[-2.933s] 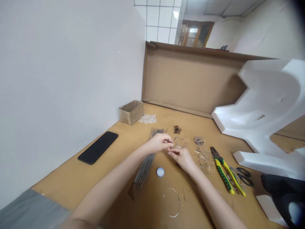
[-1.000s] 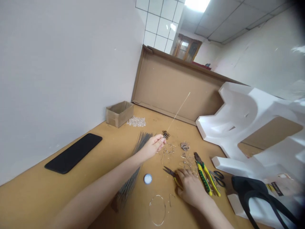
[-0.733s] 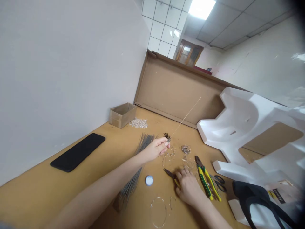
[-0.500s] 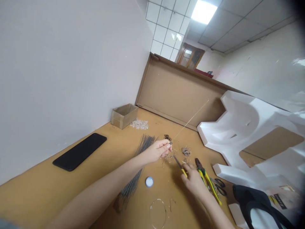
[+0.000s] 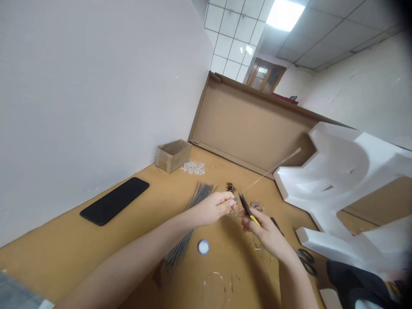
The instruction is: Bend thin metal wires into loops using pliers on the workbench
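My left hand (image 5: pixel 219 207) is pinched shut above the table on a thin wire (image 5: pixel 273 171), whose long end slants up to the right. A short grey tip pokes out at the fingertips. In my right hand (image 5: pixel 265 227) is a pair of pliers (image 5: pixel 246 207) with dark jaws and yellow handles. Their jaws are right beside the left fingertips; whether they touch the wire I cannot tell. Under my left forearm lies a bundle of grey wires (image 5: pixel 180 253). Small black rings (image 5: pixel 231 187) and a heap of metal rings (image 5: pixel 257 206) lie just beyond the hands.
A small cardboard box (image 5: pixel 174 156) stands by the wall near a pile of clear bits (image 5: pixel 194 167). A black pad (image 5: pixel 116 201), a blue-white round lid (image 5: pixel 203 246), a wire loop (image 5: pixel 214 289) and scissors (image 5: pixel 307 261) lie about. White foam (image 5: pixel 334 163) stands at right.
My right hand has lifted the pliers up to the left fingertips. The wire's free end has swung lower and to the right. The view has shifted slightly.
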Tool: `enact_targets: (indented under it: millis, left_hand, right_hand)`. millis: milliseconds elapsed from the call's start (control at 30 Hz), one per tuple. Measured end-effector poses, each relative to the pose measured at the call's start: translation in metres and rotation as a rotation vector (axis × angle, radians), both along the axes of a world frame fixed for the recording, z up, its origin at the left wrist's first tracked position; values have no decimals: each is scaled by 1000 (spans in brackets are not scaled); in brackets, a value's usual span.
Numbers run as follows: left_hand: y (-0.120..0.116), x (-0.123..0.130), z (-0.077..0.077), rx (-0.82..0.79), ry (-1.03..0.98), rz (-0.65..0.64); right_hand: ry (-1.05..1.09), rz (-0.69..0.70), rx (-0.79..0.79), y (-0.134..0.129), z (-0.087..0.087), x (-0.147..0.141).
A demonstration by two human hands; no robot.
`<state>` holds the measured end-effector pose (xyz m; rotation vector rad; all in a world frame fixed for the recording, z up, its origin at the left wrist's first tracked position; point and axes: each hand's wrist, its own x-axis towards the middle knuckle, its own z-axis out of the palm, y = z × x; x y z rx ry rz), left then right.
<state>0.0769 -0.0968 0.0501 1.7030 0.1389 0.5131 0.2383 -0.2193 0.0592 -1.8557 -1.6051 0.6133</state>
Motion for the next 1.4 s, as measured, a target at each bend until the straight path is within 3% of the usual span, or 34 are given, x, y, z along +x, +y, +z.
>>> enact_targets:
  millis: [167,467,967,1200,1400]
  left_hand:
    - [1,4,-5,44,64,44]
    - [7,6,-6,27,120,75]
    - [-4,12,-16,3,100,-63]
    - [-9,12,-8,-79,155,-75]
    - [-8,10,-6,-137,166,-124]
  right_hand:
    - [27,62,-15,4,-7,10]
    - [-73,48,-32,1,-3,20]
    - [-30,145,-49,2,3,7]
    - [162,232,-100,6,0,7]
    - [113,197,-82,3,1,7]
